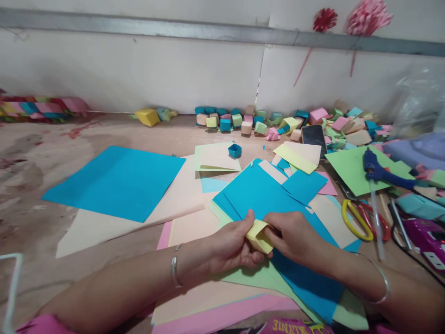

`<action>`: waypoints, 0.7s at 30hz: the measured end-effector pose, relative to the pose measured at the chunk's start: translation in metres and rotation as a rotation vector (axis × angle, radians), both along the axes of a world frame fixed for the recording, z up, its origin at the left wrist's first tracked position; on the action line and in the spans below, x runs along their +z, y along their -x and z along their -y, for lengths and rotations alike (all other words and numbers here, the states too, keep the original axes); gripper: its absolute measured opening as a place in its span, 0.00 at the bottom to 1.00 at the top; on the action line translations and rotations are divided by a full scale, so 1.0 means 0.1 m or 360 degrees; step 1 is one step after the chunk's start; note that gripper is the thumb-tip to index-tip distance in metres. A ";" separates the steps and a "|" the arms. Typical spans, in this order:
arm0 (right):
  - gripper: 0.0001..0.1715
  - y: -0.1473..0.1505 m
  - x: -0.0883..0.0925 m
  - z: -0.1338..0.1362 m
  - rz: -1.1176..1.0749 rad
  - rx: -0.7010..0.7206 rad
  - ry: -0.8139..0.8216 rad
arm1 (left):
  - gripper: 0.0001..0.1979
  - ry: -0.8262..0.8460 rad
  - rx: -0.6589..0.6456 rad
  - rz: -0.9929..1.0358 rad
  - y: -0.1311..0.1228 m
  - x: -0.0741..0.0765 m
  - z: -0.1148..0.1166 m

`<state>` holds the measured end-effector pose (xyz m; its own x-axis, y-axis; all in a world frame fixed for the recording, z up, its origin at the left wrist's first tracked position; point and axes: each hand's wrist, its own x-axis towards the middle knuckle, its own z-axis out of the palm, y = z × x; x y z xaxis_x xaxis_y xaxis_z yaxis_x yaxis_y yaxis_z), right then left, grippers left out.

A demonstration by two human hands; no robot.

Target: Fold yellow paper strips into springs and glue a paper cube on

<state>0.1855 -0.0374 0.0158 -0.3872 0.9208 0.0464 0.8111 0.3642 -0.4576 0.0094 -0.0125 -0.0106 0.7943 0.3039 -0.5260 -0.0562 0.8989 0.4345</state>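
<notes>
Between my two hands is a small yellow paper box (259, 236), its near side folded and an opening facing right. My left hand (234, 243) grips it from the left, thumb on top and fingers beneath. From the right, my right hand (295, 234) pinches the box's edge, with the fingertips partly inside and hidden. Under both hands lie blue paper sheets (257, 195) on a stack of green, peach and pink paper (194, 308). A small open blue paper box (235, 150) stands beyond them.
Finished paper cubes (225, 124) line the wall. At right lie a phone (313, 139), a blue glue gun (385, 171), yellow-handled scissors (356, 220), red-handled scissors (384, 227) and a purple power strip (426, 241). A large blue sheet (118, 185) lies left.
</notes>
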 end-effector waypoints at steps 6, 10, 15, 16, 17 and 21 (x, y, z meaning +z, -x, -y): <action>0.13 -0.03 -0.01 -0.04 -0.0018 -0.0058 0.0068 | 0.36 -0.0172 -0.0104 0.0042 -0.01 -0.02 0.02; 0.11 -0.04 0.02 -0.07 0.0002 -0.0133 0.0192 | 0.33 -0.0367 -0.0088 0.0039 0.00 0.03 0.02; 0.11 -0.03 0.05 -0.09 -0.0009 -0.0121 0.0265 | 0.29 -0.0370 -0.0133 0.0053 0.01 0.05 0.03; 0.11 -0.03 0.06 -0.09 -0.0009 -0.0117 0.0280 | 0.29 -0.0344 -0.0125 0.0067 0.01 0.05 0.02; 0.11 -0.03 0.07 -0.10 -0.0006 -0.0111 0.0294 | 0.28 -0.0310 -0.0107 0.0077 0.01 0.04 0.02; 0.10 -0.04 0.08 -0.10 0.0054 -0.0118 0.0260 | 0.24 -0.0149 0.0023 0.0035 0.01 0.03 -0.01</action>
<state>0.1898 -0.0274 0.0241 -0.3167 0.9411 -0.1184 0.8490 0.2256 -0.4778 0.0084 -0.0113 -0.0075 0.8007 0.3621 -0.4772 -0.0791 0.8536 0.5150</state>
